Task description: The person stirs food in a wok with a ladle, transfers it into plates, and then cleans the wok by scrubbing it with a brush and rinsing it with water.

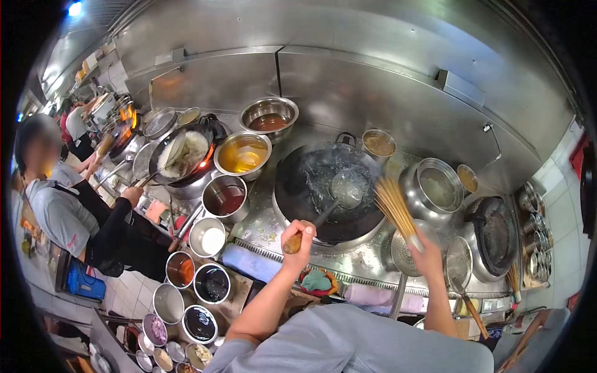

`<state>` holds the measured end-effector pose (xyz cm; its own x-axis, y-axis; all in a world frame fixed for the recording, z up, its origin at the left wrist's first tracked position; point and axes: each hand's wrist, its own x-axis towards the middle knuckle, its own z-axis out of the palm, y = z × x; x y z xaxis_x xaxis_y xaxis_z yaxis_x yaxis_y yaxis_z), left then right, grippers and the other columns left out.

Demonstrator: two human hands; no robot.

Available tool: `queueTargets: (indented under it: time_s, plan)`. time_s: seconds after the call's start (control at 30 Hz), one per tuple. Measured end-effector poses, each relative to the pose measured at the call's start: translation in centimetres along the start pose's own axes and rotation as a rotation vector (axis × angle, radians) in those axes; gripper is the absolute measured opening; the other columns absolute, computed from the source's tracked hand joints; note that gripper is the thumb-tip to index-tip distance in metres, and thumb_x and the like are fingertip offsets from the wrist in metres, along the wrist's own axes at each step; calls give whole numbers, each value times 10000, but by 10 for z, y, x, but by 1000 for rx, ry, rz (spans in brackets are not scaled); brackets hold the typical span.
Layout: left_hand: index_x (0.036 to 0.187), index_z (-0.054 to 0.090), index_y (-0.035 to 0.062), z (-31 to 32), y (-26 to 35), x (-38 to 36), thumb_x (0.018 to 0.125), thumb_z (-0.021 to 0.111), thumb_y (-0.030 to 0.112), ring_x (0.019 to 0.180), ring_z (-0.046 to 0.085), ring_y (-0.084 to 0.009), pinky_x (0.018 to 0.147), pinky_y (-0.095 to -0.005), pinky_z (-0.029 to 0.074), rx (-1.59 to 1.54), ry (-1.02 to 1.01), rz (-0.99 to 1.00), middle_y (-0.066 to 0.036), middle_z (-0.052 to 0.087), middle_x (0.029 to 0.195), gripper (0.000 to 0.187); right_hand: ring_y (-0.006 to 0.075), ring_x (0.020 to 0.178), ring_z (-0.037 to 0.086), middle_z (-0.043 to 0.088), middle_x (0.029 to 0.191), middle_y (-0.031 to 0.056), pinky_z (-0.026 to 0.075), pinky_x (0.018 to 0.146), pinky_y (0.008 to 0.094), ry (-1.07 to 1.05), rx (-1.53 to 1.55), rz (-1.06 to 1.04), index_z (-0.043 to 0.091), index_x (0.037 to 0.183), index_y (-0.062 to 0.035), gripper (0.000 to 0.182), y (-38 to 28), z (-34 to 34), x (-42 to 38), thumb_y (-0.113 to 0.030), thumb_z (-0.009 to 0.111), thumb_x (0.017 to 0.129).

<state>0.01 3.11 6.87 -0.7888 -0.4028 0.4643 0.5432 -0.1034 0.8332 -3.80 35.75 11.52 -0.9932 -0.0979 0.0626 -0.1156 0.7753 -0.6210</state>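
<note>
My left hand (pixel 300 242) is closed around the wooden handle of a metal ladle (pixel 348 189). The ladle's bowl is over the big black wok (pixel 295 180), which has some wet, pale liquid in it. In my right hand (pixel 428 253) is a bamboo brush (pixel 395 205), its bristles pointing up and left at the wok's right edge. Below the brush, beside my right wrist, lies a perforated strainer (pixel 407 250).
Bowls of oil (pixel 243 155) and red liquid (pixel 226 196) stand left of the wok. Right are a metal pot (pixel 439 184), a second strainer (pixel 459 263) and another wok (pixel 496 236). A co-worker (pixel 68 211) handles a wok (pixel 181 154) near flames at left.
</note>
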Motion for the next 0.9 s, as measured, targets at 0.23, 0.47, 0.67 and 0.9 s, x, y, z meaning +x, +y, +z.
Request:
queueTargets:
  time_s: [0.23,0.47,0.67,0.9]
  plan:
    - [663,462,55,-2,10,29,822,603,63,594,475,-168,680,-308,359,410,-229,216,-30,547,669,213,368,974,601,635,1058,174,485,845,441,-402,-445,-318,553,1247,-265,427,-14,125,163,-371,577,833]
    - [670,446,60,-12,1,107,863,580,93,589,404,-43,521,-229,332,120,-267,39,28,445,596,238,364,868,634,664,955,152,509,760,450,-451,-648,-336,604,1139,-199,337,-27,124,200,-352,534,847]
    - [650,429,74,-7,-1,149,870,570,125,528,409,-53,501,-232,332,-20,-355,-33,24,462,568,266,329,953,628,656,1014,165,511,792,450,-331,-645,-324,672,1031,-163,279,-27,111,177,-293,516,840]
    - [649,387,91,14,0,178,874,548,116,495,391,-88,484,-251,322,-85,-365,-73,10,423,545,277,275,767,672,680,810,130,533,641,414,-79,-831,-567,705,823,-123,157,-41,80,157,-194,574,775]
